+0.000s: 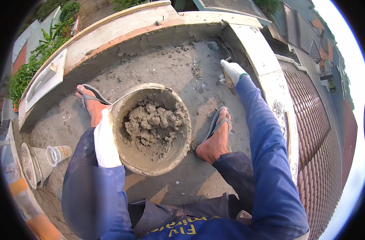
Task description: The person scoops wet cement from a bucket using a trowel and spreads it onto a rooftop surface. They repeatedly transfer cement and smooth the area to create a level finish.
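Note:
A round bucket (182, 152) caked in grey stands between my feet, with lumpy wet mortar (152, 124) inside. My left hand (105, 140), in a white glove, grips the bucket's left rim; the fingertips are mostly hidden. Ahead and to the right, my gloved right hand (233, 71) is closed round the wooden handle (228, 81) of what looks like a trowel. Its thin bent metal neck (227, 53) shows beyond the fingers, near the corner of the low wall. The blade is hard to make out.
Low plastered walls (254, 48) enclose the cement floor. A white board float (46, 78) leans on the left wall ledge. A tipped bucket (34, 166) and a clear plastic cup (58, 154) lie at left. Tiled roofs (310, 120) lie beyond the right wall.

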{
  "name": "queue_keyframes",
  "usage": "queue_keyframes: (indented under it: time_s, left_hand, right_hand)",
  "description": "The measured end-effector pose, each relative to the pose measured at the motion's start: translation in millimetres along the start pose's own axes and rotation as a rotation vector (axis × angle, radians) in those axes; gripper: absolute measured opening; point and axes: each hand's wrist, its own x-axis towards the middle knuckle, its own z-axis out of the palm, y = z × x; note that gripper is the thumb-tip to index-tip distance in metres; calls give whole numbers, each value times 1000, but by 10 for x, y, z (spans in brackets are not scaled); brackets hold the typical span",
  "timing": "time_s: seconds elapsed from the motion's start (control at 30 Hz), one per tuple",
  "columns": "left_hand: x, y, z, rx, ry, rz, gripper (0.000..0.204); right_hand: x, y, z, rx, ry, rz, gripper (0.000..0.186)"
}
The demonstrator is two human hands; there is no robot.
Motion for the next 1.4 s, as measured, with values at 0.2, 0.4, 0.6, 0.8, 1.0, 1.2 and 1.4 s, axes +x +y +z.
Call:
queue_keyframes:
  time_s: [0.2, 0.4, 0.6, 0.8, 1.0, 1.2, 1.4]
  left_hand:
    - [-34, 35, 28, 59, 13, 35, 49]
    - [79, -145, -87, 25, 2, 48, 49]
    - [39, -123, -61, 36, 33, 66, 46]
    - [14, -95, -22, 19, 16, 56, 47]
    - [-29, 13, 28, 29, 29, 31, 48]
    - [-14, -39, -21, 135, 17, 59, 49]
    - [54, -221, -141, 73, 20, 60, 49]
  right_hand:
    - [405, -109, -245, 456, -22, 32, 42]
    - [160, 23, -309, 621, -14, 25, 38]
    - [-405, 187, -240, 710, -136, -28, 39]
    - [32, -52, -301, 754, -270, -24, 35]
    - [333, -24, -134, 795, -119, 12, 34]
    - [6, 37, -40, 534, -40, -2, 37]
    - [-559, 729, -42, -495, 154, -158, 65]
